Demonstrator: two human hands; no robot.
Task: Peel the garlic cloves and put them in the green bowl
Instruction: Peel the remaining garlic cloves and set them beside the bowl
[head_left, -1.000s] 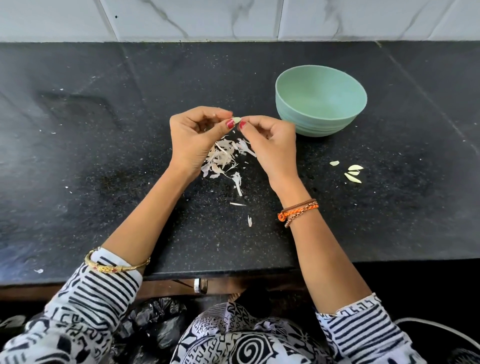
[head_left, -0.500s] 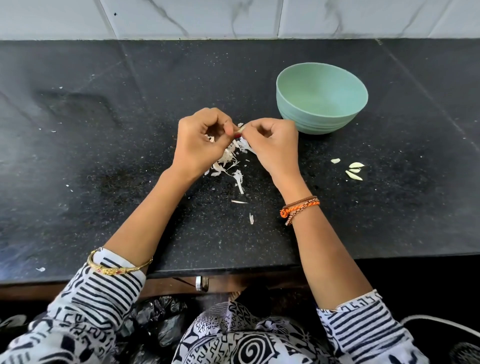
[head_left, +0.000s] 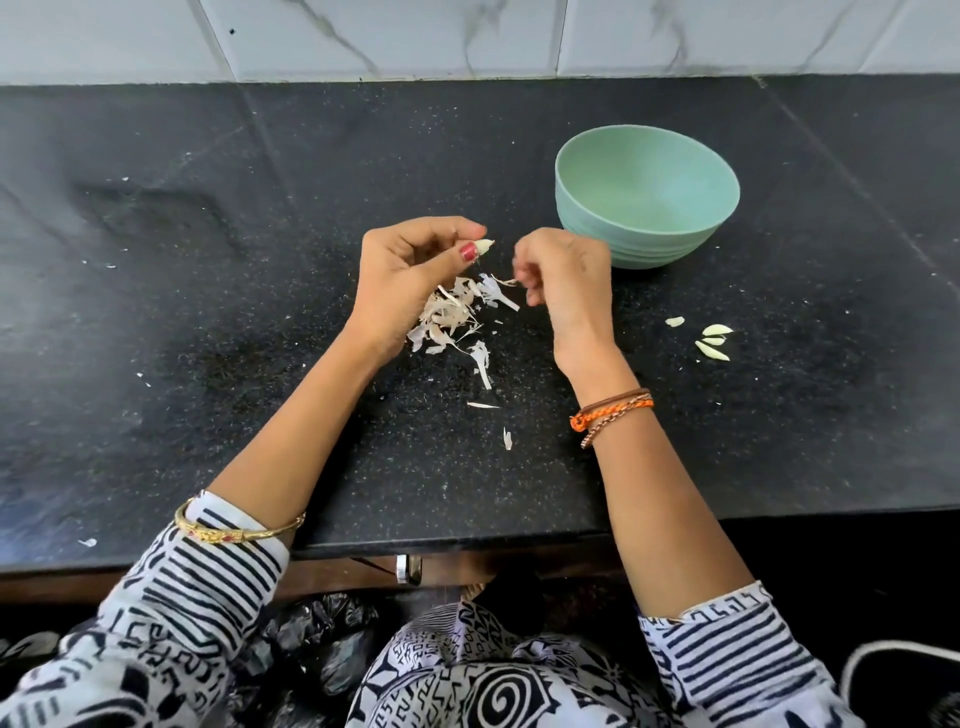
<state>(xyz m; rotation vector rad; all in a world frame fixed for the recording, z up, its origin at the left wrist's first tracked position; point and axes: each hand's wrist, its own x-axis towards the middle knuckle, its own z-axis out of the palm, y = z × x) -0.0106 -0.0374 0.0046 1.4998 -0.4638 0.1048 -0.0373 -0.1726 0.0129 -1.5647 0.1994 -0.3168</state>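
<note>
The left hand (head_left: 410, 275) pinches a pale, partly peeled garlic clove (head_left: 484, 246), its tip pointing right. The right hand (head_left: 563, 280), just beside it, pinches a papery strip of skin (head_left: 506, 281). The round green plastic bowl (head_left: 647, 228) stands on the black surface (head_left: 260, 260) beyond the right hand, which is nearer it.

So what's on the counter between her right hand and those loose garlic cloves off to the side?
In the head view, only bare black counter lies between the right hand and the garlic cloves.

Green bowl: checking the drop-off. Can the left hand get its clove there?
Probably yes: the left hand pinches the clove, and only the right hand sits partly between it and the green bowl.
</note>
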